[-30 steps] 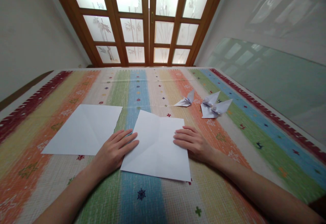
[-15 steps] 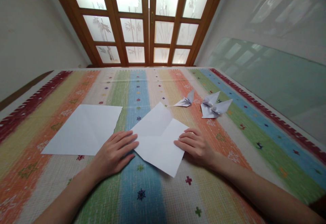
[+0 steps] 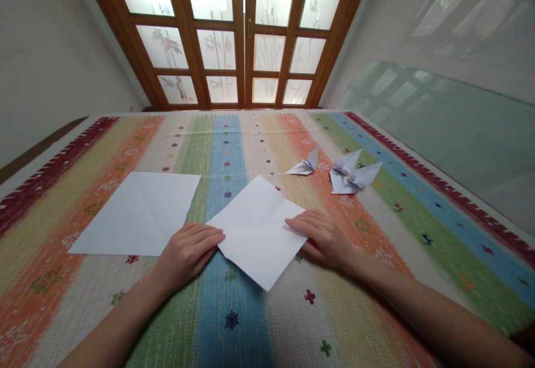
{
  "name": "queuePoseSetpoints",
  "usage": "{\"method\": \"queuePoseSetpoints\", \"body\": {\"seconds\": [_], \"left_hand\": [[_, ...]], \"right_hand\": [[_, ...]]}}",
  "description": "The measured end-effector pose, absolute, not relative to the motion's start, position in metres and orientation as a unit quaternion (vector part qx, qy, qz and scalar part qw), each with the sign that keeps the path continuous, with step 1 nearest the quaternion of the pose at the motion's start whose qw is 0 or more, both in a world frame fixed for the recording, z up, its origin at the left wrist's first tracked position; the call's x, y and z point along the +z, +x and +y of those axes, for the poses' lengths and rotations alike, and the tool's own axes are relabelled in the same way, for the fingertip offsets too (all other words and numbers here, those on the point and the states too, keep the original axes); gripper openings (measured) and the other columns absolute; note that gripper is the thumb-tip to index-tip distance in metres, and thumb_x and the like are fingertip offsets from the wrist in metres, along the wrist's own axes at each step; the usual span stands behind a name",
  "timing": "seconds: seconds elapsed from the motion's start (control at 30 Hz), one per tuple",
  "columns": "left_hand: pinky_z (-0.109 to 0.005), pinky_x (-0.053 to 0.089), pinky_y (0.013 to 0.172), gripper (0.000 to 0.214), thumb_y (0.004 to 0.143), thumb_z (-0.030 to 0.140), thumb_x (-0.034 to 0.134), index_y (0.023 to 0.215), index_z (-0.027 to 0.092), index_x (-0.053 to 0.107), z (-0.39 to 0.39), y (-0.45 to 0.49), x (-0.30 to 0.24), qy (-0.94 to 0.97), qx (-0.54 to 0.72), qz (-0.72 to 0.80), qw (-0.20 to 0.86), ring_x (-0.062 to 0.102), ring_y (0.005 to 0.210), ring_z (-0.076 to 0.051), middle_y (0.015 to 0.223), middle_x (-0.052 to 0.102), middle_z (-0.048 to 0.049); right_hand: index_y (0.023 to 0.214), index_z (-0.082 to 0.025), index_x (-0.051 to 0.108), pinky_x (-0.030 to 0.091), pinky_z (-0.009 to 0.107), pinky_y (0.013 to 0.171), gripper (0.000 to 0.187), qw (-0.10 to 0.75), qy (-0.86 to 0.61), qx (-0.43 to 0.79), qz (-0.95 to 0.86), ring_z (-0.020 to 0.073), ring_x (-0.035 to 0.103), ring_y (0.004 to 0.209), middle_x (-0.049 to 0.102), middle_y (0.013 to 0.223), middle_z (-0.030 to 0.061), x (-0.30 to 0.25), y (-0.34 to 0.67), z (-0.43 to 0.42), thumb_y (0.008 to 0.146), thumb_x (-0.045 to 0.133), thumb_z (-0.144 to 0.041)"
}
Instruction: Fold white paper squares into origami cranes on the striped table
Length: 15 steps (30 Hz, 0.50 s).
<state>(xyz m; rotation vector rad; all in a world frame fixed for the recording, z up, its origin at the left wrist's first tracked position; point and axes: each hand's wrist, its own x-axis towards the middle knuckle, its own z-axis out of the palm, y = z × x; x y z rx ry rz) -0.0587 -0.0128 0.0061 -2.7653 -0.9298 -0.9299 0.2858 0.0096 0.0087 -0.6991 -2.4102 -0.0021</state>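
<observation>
creased white paper sheet (image 3: 259, 234), near middle of the counter (image 3: 167, 334), should handle light and pliable, best held by opposite corners, where left hand (image 3: 190, 250) and right hand (image 3: 324, 238), nearly closed, grip it.

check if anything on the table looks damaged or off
The flat white sheet on the left has a ragged, torn-looking right edge, odd because its near and far edges look straight. Nothing looks spilled.
</observation>
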Motion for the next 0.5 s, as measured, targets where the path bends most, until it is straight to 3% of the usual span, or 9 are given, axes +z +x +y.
{"method": "queuePoseSetpoints", "body": {"seconds": [0.17,0.5], "left_hand": [[-0.031,0.055,0.072,0.018,0.094,0.015,0.05,0.104,0.017,0.064,-0.0136,-0.0569,0.0069,-0.884,-0.325,-0.336,0.022,0.071,0.081,-0.017,0.091,0.076,-0.0051],[-0.031,0.055,0.077,0.017,0.093,0.017,0.053,0.104,0.019,0.066,-0.0135,-0.0577,0.0074,-0.888,-0.32,-0.33,0.018,0.071,0.085,-0.018,0.093,0.076,-0.005]], "right_hand": [[0.116,-0.015,0.06,0.051,0.033,0.07,0.028,0.316,-0.326,0.032,-0.89,0.0196,0.066,0.077,0.073,0.09,0.0085,0.0088,0.2909,0.0125,0.092,0.049,-0.023],[0.112,-0.016,0.06,0.049,0.034,0.071,0.023,0.304,-0.239,0.009,-0.922,0.0181,0.065,0.074,0.072,0.085,0.0075,0.0053,0.288,0.0119,0.092,0.049,-0.021]]}}
